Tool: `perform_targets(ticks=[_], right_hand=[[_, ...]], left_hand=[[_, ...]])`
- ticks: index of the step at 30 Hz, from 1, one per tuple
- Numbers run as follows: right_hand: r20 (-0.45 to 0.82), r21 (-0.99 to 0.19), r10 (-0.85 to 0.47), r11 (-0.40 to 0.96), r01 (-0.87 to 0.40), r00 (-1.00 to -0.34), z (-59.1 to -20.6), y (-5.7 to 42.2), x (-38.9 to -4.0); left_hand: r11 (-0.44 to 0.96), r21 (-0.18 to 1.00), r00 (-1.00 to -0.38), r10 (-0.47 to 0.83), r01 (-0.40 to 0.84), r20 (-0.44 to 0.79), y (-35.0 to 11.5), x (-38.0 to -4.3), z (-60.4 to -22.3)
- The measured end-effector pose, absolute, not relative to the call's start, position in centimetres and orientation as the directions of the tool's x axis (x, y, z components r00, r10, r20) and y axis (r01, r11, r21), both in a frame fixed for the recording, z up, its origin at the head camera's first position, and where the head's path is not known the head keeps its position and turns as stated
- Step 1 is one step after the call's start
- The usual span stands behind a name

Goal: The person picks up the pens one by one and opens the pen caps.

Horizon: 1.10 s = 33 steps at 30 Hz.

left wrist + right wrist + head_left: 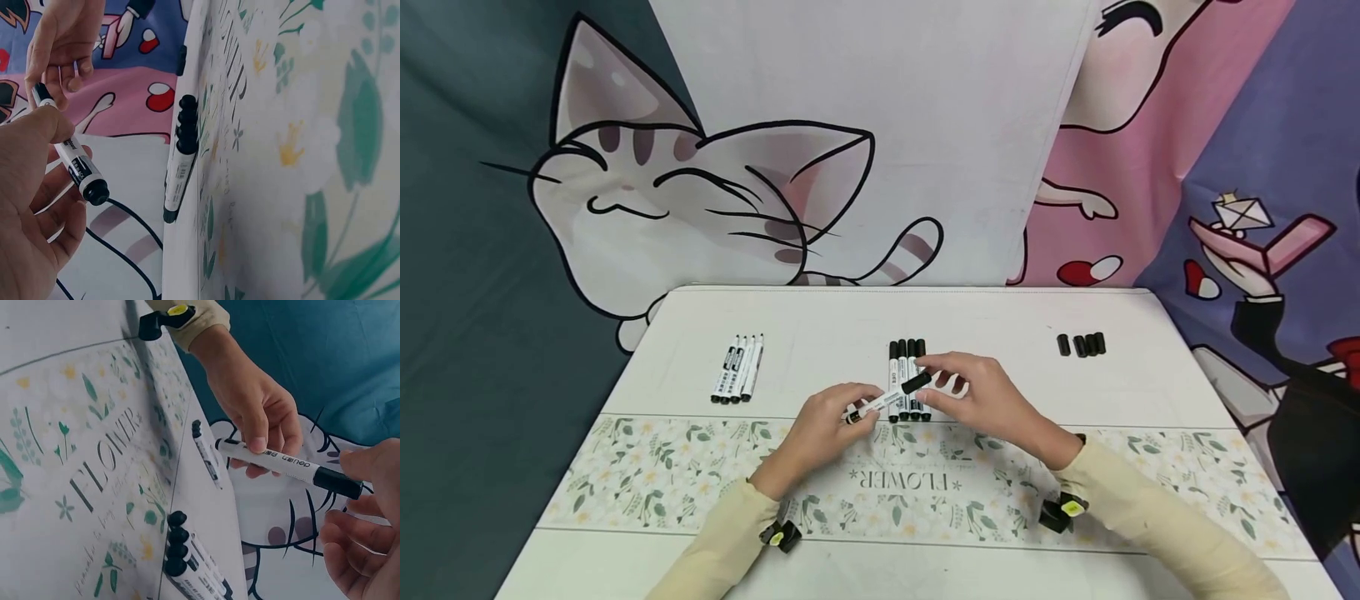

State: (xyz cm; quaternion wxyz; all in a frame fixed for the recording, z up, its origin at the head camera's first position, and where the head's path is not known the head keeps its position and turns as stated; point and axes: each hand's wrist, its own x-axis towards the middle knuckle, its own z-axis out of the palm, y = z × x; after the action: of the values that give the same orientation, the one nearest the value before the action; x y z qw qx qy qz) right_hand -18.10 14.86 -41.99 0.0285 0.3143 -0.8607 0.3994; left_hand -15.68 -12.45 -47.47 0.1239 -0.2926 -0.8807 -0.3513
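Observation:
A capped white marker (883, 401) with a black cap (916, 382) is held at a slant above the table. My left hand (835, 421) pinches its barrel between thumb and fingers, near the black-tipped rear end. Around the cap end, my right hand (981, 398) has its thumb and fingers spread apart, fingertips close beside the cap (337, 482). Below the held marker lies a row of several capped markers (893, 375), side by side with caps pointing away; the right fingers partly cover them. The left wrist view shows this row (181, 165) edge-on.
At the left of the table lie several uncapped white markers (737, 371), tips pointing away. Several loose black caps (1079, 345) stand in a group at the right. A floral printed band (700, 475) crosses the white table, and patterned cloth (880, 167) hangs behind it.

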Motion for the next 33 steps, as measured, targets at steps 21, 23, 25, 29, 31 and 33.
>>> perform_targets(ticks=[21,23,25,29,31,33], right_hand=[[0.437,-0.578,-0.516,0.467,-0.669,-0.737,-41.3,14.7,-16.8],[0.450,-0.578,-0.507,0.463,-0.672,-0.735,-41.2,14.7,-16.7],[0.460,-0.579,-0.498,0.460,-0.673,-0.735,-41.1,14.6,-16.6],[0.472,-0.588,-0.475,0.458,-0.667,-0.742,-41.0,14.4,-16.4],[0.474,-0.592,-0.467,0.458,-0.663,-0.746,-41.0,14.3,-16.3],[0.473,-0.598,-0.460,0.459,-0.657,-0.752,-40.9,14.3,-16.3]], left_hand=[[0.570,0.363,-0.655,0.469,0.737,0.592,-11.2,-15.5,-46.8],[0.581,0.357,-0.654,0.450,0.732,0.608,-11.0,-15.4,-46.8],[0.589,0.366,-0.661,0.425,0.721,0.618,-10.9,-15.4,-46.8],[0.591,0.396,-0.676,0.383,0.703,0.629,-10.5,-15.3,-46.7],[0.591,0.406,-0.682,0.369,0.697,0.632,-10.4,-15.2,-46.6],[0.590,0.417,-0.688,0.358,0.691,0.632,-10.3,-15.2,-46.5]])
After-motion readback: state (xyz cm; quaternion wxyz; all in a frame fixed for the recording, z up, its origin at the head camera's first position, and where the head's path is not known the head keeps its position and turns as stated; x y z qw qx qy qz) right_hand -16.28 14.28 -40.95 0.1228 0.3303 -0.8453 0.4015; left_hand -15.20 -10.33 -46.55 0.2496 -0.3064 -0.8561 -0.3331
